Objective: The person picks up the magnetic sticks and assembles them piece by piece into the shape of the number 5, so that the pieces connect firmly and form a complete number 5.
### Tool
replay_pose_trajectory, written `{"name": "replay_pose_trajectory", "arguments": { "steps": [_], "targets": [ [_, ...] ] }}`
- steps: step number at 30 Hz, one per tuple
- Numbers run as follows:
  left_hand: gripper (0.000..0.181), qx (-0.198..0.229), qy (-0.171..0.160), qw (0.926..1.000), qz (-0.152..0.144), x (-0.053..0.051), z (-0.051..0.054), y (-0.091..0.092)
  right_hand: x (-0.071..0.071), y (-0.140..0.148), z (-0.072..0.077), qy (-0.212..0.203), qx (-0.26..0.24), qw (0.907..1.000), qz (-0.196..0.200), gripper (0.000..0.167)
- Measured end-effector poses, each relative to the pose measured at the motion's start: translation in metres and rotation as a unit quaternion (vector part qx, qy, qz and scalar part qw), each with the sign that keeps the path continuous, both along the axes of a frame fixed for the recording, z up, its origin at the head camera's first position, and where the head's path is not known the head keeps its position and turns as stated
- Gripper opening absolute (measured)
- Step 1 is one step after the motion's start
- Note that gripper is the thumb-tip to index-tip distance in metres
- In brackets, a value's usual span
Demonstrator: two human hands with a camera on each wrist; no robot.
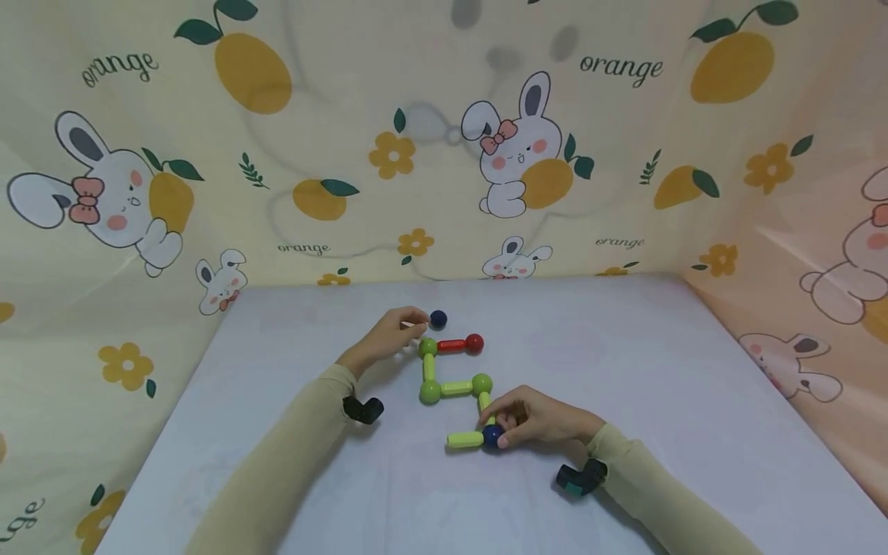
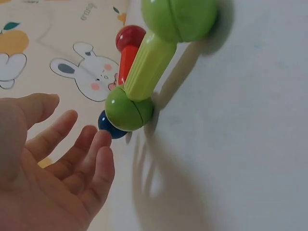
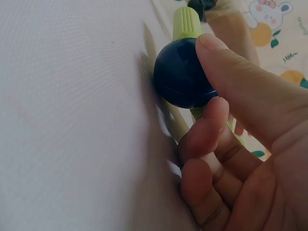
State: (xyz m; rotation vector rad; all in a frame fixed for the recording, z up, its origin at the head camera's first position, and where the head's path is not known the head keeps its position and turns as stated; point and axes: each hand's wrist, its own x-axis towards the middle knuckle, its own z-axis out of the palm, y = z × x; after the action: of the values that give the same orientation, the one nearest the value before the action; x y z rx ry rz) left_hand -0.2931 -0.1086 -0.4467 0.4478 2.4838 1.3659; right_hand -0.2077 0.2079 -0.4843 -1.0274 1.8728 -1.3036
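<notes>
A zigzag of building-toy balls and rods lies on the table. Its far end has a red ball (image 1: 475,344) on a red rod (image 1: 452,346), joined to a green ball (image 1: 428,348). Light green rods (image 1: 456,388) and further green balls (image 1: 482,383) lead to a dark blue ball (image 1: 492,437), from which a light green rod (image 1: 465,440) points left. My right hand (image 1: 544,416) pinches this blue ball (image 3: 180,74) between thumb and fingers. Beside a loose blue ball (image 1: 438,319) is my left hand (image 1: 385,335), fingers relaxed and holding nothing; whether they touch it I cannot tell.
The white table (image 1: 277,478) meets a printed cloth backdrop (image 1: 430,208) behind and at both sides. A black wrist camera is strapped to the left sleeve (image 1: 277,462), and another to the right sleeve (image 1: 666,493).
</notes>
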Motion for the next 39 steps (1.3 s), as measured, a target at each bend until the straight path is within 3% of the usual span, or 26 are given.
{"name": "replay_pose_trajectory", "arguments": {
  "steps": [12, 18, 22, 29, 39],
  "targets": [
    [0.045, -0.014, -0.026, 0.9989, 0.037, -0.021, -0.011, 0.016, 0.001, 0.001, 0.000, -0.007, 0.002, 1.0000, -0.005, 0.035],
    [0.049, -0.029, -0.023, 0.9988, 0.032, -0.028, -0.019, 0.022, 0.001, 0.000, -0.001, -0.012, -0.004, 0.9999, -0.001, 0.034],
    [0.051, -0.038, -0.017, 0.9989, 0.022, -0.031, -0.019, 0.023, 0.001, 0.000, -0.002, -0.011, 0.001, 0.9999, -0.004, 0.034],
    [0.045, -0.050, -0.019, 0.9983, 0.023, -0.033, -0.015, 0.025, 0.000, 0.000, 0.000, -0.015, 0.008, 0.9998, -0.007, 0.033],
    [0.034, -0.061, -0.003, 0.9972, 0.044, -0.034, -0.020, 0.024, 0.002, -0.001, 0.002, -0.017, 0.004, 0.9998, -0.010, 0.034]
  ]
}}
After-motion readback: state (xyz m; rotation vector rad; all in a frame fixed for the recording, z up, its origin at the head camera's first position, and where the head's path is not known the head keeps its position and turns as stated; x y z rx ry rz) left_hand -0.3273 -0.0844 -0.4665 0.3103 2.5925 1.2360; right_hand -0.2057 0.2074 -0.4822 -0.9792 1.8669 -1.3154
